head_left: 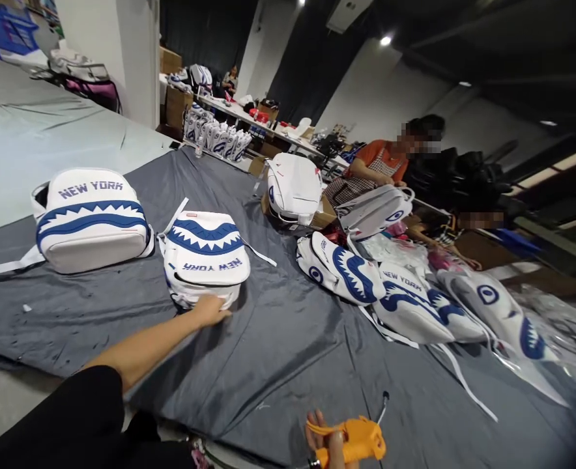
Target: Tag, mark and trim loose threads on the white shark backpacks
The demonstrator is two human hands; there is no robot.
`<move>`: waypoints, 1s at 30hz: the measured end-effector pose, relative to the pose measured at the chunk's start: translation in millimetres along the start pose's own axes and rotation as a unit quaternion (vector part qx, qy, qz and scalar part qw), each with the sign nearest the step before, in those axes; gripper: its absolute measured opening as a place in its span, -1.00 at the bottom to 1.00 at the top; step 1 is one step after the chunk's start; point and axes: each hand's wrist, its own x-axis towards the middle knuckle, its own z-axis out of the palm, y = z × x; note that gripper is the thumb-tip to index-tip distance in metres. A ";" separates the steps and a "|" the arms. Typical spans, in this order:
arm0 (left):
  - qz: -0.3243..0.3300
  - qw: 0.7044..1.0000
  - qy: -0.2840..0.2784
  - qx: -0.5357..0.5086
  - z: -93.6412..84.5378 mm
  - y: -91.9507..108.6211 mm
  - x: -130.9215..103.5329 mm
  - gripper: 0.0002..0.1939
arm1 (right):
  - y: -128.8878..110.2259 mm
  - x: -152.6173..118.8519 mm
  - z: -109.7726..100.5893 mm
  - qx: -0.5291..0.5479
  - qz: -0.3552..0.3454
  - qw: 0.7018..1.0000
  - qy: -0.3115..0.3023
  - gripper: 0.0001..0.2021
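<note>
My left hand (211, 311) reaches out and closes on the near end of a white backpack (207, 241); its fingertips are partly hidden against the bag. The bag lies on a grey-covered table, with a blue zigzag band and upside-down "NEW YORK" lettering. Low in the view, my right hand (335, 449) is wrapped around an orange air blow gun (359, 440), whose thin bent metal nozzle ends in a dark tip. Left of the held bag stands another white backpack (92, 221) with the same band, apart from my hands.
Several white backpacks (410, 306) lie piled on the right, their straps trailing over the grey table cover (288, 365). Another backpack (295, 189) rests by a cardboard box. Across the table, a person in an orange top (371, 156) handles a bag. A pillar (134, 65) rises behind.
</note>
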 end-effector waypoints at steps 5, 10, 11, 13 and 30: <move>0.109 0.985 0.102 -0.090 -59.3 114.0 25.0 -0.48 | -48.8 1.0 1.9 0.014 -0.007 1.000 0.002 -0.24; 0.138 0.763 0.433 -0.459 -141.9 93.5 23.0 -0.50 | -73.5 9.5 1.3 0.012 0.007 1.000 -0.018 -0.23; 0.085 0.735 0.469 -0.482 -141.9 73.2 14.1 -0.50 | -74.2 12.5 -0.9 0.005 0.022 0.999 -0.042 -0.22; -0.080 0.742 0.490 -0.451 -117.6 26.7 -17.1 -0.48 | -73.1 20.1 -6.7 -0.014 0.056 0.994 -0.097 -0.22; -0.121 0.980 0.158 -0.014 22.4 -72.9 -138.9 -0.18 | -108.3 55.4 44.4 -0.529 -0.272 0.684 -0.422 -0.43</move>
